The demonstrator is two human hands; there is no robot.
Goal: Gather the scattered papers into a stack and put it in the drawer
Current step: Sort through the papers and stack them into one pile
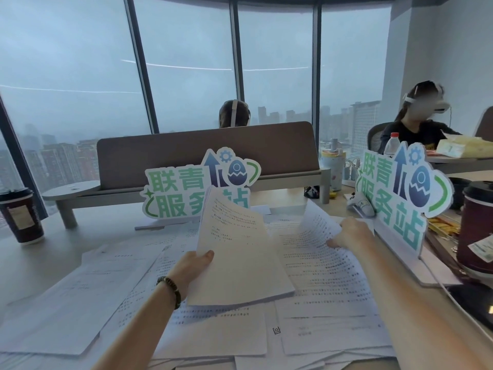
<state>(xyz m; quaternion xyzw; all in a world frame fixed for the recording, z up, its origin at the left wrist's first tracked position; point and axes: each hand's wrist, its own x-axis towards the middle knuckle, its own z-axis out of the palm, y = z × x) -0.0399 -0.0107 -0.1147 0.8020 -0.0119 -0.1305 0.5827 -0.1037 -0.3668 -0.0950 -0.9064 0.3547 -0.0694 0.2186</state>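
Many white printed papers (88, 303) lie scattered and overlapping across the desk in front of me. My left hand (193, 264) grips the left edge of a thin stack of papers (240, 252) held tilted above the desk, thumb on top. My right hand (349, 233) pinches the upper right edge of one sheet (317, 252), which curls up off the pile at the right. No drawer is in view.
Two green-and-white cut-out signs stand on the desk, one at the centre back (197, 190), one at the right (400, 198). A dark paper cup (21, 214) stands far left, a maroon cup (477, 228) far right. A brown divider (208, 153) runs behind. Two persons sit beyond.
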